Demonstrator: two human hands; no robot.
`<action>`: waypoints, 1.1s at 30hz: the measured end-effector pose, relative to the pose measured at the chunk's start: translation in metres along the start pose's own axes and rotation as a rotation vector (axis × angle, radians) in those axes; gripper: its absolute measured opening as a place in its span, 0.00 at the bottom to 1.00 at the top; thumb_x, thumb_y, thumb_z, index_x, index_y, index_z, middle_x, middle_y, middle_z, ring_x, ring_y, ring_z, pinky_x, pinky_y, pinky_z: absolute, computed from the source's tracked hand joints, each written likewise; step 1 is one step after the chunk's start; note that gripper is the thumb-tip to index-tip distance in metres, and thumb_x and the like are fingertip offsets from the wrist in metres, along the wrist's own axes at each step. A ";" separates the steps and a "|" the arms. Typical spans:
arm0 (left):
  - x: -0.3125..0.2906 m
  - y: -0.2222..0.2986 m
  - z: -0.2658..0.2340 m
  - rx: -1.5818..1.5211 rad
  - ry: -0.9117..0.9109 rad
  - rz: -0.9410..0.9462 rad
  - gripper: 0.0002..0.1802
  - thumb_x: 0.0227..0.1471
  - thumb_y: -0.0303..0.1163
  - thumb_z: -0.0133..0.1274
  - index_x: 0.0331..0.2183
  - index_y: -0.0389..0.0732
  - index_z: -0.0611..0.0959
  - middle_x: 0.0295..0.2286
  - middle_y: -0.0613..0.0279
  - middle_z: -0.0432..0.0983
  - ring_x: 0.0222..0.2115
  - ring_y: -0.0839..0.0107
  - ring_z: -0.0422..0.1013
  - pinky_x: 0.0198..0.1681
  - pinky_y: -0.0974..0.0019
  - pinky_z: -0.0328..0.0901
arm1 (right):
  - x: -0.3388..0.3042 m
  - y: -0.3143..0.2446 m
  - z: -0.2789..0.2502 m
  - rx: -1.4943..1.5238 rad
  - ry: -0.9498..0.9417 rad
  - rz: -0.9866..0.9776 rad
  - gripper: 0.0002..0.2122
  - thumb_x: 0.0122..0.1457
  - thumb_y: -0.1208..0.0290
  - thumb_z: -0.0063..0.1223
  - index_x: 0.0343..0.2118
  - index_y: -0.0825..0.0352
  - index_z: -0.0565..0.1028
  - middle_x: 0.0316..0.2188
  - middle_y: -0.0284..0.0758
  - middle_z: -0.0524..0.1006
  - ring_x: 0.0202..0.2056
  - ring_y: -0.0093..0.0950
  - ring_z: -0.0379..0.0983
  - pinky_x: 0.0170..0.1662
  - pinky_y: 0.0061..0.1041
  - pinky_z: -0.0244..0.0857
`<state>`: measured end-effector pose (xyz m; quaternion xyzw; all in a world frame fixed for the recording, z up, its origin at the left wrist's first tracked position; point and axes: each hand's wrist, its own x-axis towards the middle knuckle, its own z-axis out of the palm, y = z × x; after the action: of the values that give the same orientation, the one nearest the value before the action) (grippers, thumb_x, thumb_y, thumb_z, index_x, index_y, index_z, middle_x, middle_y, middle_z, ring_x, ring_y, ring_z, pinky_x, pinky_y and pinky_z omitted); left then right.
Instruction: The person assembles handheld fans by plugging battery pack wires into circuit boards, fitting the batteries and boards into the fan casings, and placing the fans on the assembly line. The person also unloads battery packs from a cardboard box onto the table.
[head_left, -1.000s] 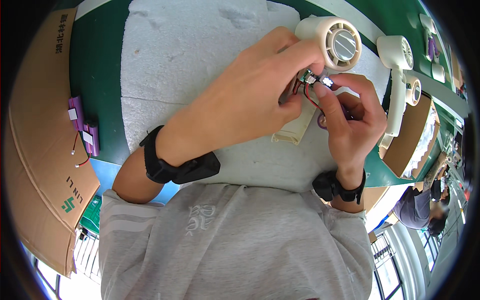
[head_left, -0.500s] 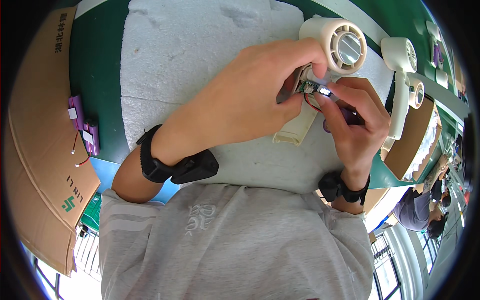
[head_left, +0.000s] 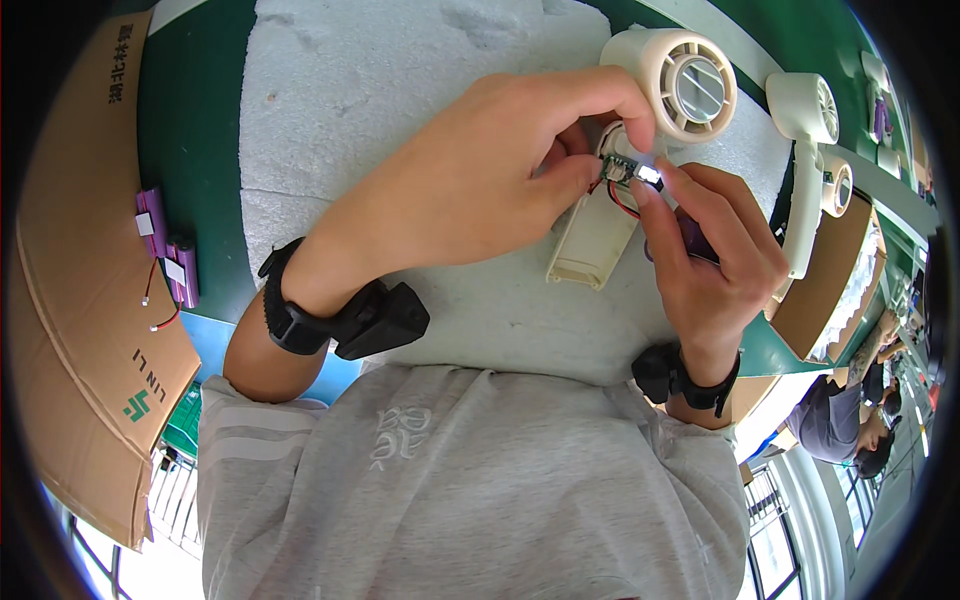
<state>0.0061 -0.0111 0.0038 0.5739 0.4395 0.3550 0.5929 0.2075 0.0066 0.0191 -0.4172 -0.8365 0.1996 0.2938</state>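
A cream handheld fan point(head_left: 668, 80) lies on the white foam sheet with its handle shell point(head_left: 592, 250) open toward me. At the neck sits a small green circuit board point(head_left: 620, 169) with a lit white display and red and black wires. My left hand point(head_left: 500, 170) is curled over the fan's neck, its thumb at the board's left edge; its other fingers are partly hidden. Thumb and index finger of my right hand point(head_left: 722, 240) pinch the board's lit end. Under those fingers a purple battery point(head_left: 697, 240) shows in part.
Purple battery packs point(head_left: 168, 250) with wires lie at left beside a large cardboard box point(head_left: 85, 300). More cream fans point(head_left: 803, 110) stand at right, near an open carton point(head_left: 825, 290) with white wrapping. A foam sheet point(head_left: 340, 120) covers the green table. Another person point(head_left: 840, 420) is far right.
My left thumb has drawn back to the left, so more of the board and handle shell shows. My right hand has shifted slightly right, still pinching the board's lit end.
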 end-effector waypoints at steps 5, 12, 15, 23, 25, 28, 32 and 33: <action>0.002 -0.011 0.009 -0.035 0.172 0.154 0.15 0.45 0.17 0.46 0.37 0.41 0.76 0.23 0.55 0.74 0.23 0.65 0.72 0.27 0.65 0.64 | -0.001 -0.003 0.000 0.020 -0.006 0.084 0.11 0.41 0.81 0.68 0.31 0.69 0.81 0.26 0.34 0.78 0.19 0.22 0.73 0.20 0.19 0.65; 0.001 -0.003 0.005 0.032 0.131 0.033 0.15 0.47 0.15 0.47 0.38 0.37 0.79 0.30 0.62 0.75 0.28 0.75 0.71 0.31 0.71 0.66 | 0.000 -0.003 0.002 -0.009 -0.002 0.058 0.11 0.42 0.80 0.68 0.31 0.69 0.81 0.25 0.34 0.78 0.18 0.21 0.72 0.20 0.18 0.64; 0.002 0.000 0.002 0.114 0.095 0.032 0.18 0.47 0.14 0.47 0.40 0.37 0.81 0.34 0.64 0.77 0.30 0.79 0.72 0.32 0.73 0.67 | 0.002 -0.001 0.001 0.020 -0.014 0.124 0.10 0.44 0.80 0.67 0.32 0.69 0.80 0.23 0.32 0.76 0.18 0.18 0.70 0.19 0.16 0.62; 0.003 -0.006 -0.001 0.391 0.096 0.295 0.24 0.43 0.14 0.50 0.40 0.48 0.85 0.37 0.60 0.77 0.26 0.69 0.73 0.28 0.71 0.66 | 0.012 -0.007 -0.008 0.433 -0.327 0.749 0.14 0.47 0.80 0.65 0.36 0.68 0.73 0.24 0.30 0.75 0.21 0.12 0.69 0.21 0.12 0.60; 0.002 -0.006 0.000 0.402 0.097 0.294 0.24 0.43 0.14 0.50 0.39 0.49 0.85 0.36 0.59 0.77 0.27 0.66 0.73 0.29 0.71 0.66 | 0.012 -0.002 -0.015 0.521 -0.382 0.728 0.14 0.47 0.81 0.65 0.36 0.68 0.72 0.24 0.31 0.75 0.22 0.14 0.70 0.23 0.13 0.61; 0.003 -0.010 0.006 0.306 0.159 0.309 0.19 0.41 0.16 0.50 0.36 0.45 0.86 0.30 0.57 0.76 0.26 0.59 0.72 0.30 0.63 0.66 | 0.012 0.003 -0.027 0.707 -0.497 0.673 0.15 0.47 0.82 0.64 0.37 0.69 0.71 0.25 0.32 0.76 0.25 0.16 0.73 0.27 0.15 0.65; 0.004 -0.008 0.004 0.238 0.202 0.299 0.16 0.40 0.18 0.51 0.33 0.42 0.85 0.28 0.56 0.75 0.25 0.57 0.71 0.30 0.61 0.66 | 0.012 0.005 -0.036 0.651 -0.540 0.663 0.17 0.44 0.83 0.65 0.37 0.70 0.72 0.27 0.35 0.78 0.33 0.20 0.76 0.34 0.17 0.68; 0.005 -0.007 0.003 0.224 0.205 0.294 0.16 0.40 0.18 0.51 0.33 0.42 0.85 0.28 0.57 0.75 0.24 0.58 0.71 0.29 0.62 0.66 | 0.012 0.007 -0.039 0.548 -0.516 0.572 0.16 0.43 0.84 0.64 0.37 0.70 0.73 0.29 0.35 0.78 0.34 0.22 0.77 0.35 0.18 0.69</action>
<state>0.0100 -0.0082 -0.0036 0.6552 0.4459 0.4428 0.4194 0.2310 0.0239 0.0485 -0.4746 -0.6502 0.5832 0.1092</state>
